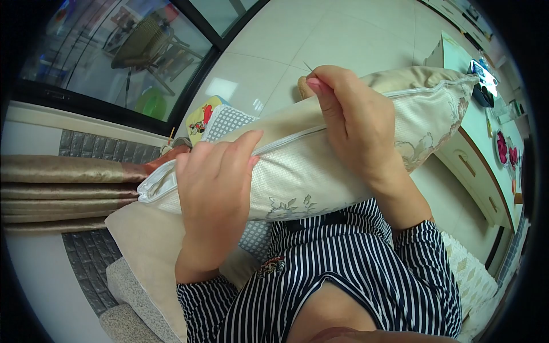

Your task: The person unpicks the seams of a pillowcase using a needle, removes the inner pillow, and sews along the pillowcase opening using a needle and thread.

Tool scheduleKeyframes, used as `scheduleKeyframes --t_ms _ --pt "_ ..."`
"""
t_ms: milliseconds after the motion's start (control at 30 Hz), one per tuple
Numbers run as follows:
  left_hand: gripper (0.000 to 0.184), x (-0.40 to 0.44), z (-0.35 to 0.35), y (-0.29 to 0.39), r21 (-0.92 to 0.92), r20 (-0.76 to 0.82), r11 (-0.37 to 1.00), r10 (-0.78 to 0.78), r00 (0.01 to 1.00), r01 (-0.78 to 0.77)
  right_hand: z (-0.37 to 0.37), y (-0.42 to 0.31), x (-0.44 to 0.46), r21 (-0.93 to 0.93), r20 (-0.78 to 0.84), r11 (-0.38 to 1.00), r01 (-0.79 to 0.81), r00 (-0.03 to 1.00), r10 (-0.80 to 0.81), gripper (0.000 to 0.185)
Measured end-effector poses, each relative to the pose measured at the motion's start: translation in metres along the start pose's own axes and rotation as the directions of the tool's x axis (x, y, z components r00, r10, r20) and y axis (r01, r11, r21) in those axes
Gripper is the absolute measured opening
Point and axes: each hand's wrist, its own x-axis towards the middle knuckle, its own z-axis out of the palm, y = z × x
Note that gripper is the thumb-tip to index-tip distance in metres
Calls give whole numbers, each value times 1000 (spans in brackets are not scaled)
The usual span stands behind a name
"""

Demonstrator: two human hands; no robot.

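Observation:
A cream cushion [320, 171] with a grey floral pattern lies across my lap, with a white zipper [294, 136] running along its upper side. My left hand [216, 174] is closed over the cushion's left part, fingertips and thumb at the zipper. Above the cushion's middle, my right hand [360, 120] is in a pinch. From between its thumb and forefinger sticks the tip of a thin sewing needle [307, 67]. Whether thread runs from it is too fine to see. At the left end of the cushion the zipper tape [159, 184] shows a loose fold.
To the right stands a white cabinet with drawers [466, 163], a phone [485, 77] on its top. Gathered curtains [68, 177] hang at the left. Beyond the cushion are a checked cloth [229, 123], tiled floor [269, 40] and a dark-framed glass door [197, 80].

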Motion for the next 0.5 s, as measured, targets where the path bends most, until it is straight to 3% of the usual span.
scheduleKeyframes --t_ms 133,233,300,333,433,500 --pt "17 -3 18 0 -148 -122 988 19 992 -37 -1 0 0 -26 16 1000 -1 1000 2 12" --pt "13 3 24 6 -327 -159 942 -130 979 72 -3 3 1 -54 26 999 0 1000 1 12" --pt "18 7 26 6 -689 118 628 -396 911 363 -4 6 1 31 14 1000 -4 1000 4 12" --pt "18 9 27 6 -690 122 627 -391 912 361 -7 5 2 26 14 1000 -8 1000 7 12" --pt "17 15 32 4 -762 126 564 -352 928 317 -24 3 4 264 7 951 -160 986 164 19" --pt "20 16 39 1 -753 88 590 -349 933 292 -40 3 2 277 125 931 -239 969 212 23"
